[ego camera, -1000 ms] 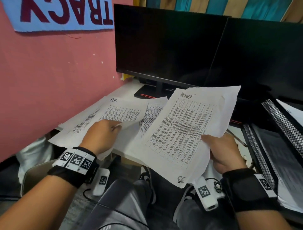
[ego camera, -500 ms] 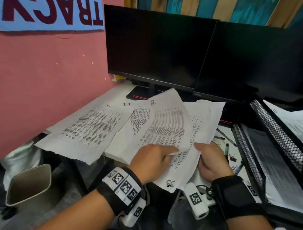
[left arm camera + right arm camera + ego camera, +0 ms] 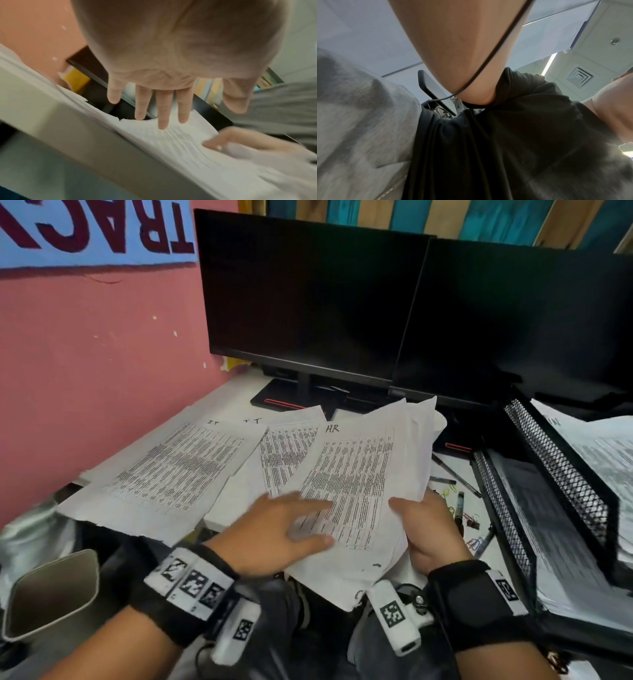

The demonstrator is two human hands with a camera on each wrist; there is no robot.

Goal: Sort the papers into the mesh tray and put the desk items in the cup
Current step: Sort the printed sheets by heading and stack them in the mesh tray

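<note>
My right hand (image 3: pixel 416 518) grips the lower right edge of a stack of printed papers (image 3: pixel 356 470), thumb on top, held tilted above the desk's front edge. The top sheet is marked HR. My left hand (image 3: pixel 308 522) lies on that sheet with straight fingers; in the left wrist view the left hand (image 3: pixel 164 115) shows spread fingers over the stack of papers (image 3: pixel 180 142). Two sheets marked IT (image 3: pixel 178 467) lie flat on the desk to the left. The black mesh tray (image 3: pixel 561 474) stands at the right with papers in its tiers. The right wrist view shows only my forearm and shirt.
Pens and clips (image 3: pixel 460 505) lie on the desk between the held stack and the tray. Two dark monitors (image 3: pixel 308 302) stand behind the papers. A pink wall (image 3: pixel 85 388) closes the left side. A grey bin (image 3: pixel 51 594) sits low at the left.
My left hand carried the HR sheet from the left pile rightward onto the stack in my right hand, then flattened on top of it. The right hand lowered the stack.
</note>
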